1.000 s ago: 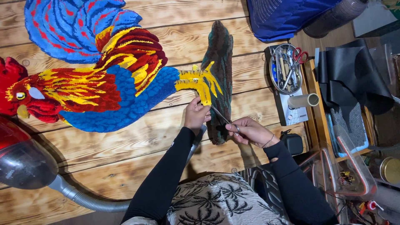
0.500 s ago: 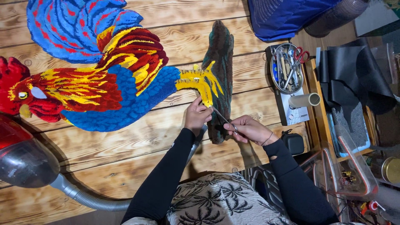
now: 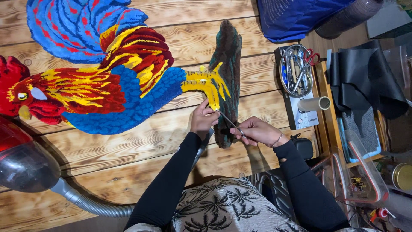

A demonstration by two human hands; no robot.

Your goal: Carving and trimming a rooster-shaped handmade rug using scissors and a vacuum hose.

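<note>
Overhead, viewpoint: a head-worn camera looked straight down at a person's two hands working on a wooden plank surface (image 3: 128,159).

Main piece: a large tufted rooster rug (image 3: 107,77) lay flat on the planks, its red head at the far left, blue and red tail feathers at the top, blue breast in the middle.

Rooster's foot: a yellow tufted foot (image 3: 208,86) reached rightward onto a dark green and brown tufted perch (image 3: 229,56) that ran upright down the planks.

Left hand: the left hand (image 3: 202,120), in a black sleeve, rested its fingertips on the lower edge of the yellow foot, pinching the pile there.

Right hand: the right hand (image 3: 257,131), also black-sleeved with a thin bracelet at the wrist, was closed around the handles of small metal scissors (image 3: 229,123).

Scissors: the blades pointed up and left, their tips just beside the left fingertips at the bottom of the yellow foot.

Vacuum: a red and clear vacuum cleaner body (image 3: 19,165) sat at the lower left, its grey ribbed hose (image 3: 90,206) curving toward the person's lap.

Tool tray: an oval metal tray (image 3: 296,71) of tools, with red-handled scissors (image 3: 310,58) in it, sat well to the right of the perch.

Beside the tray: a cardboard tube (image 3: 315,104) lay just below it.

Top right: a blue fabric bag (image 3: 296,17) rested on the planks.
</note>
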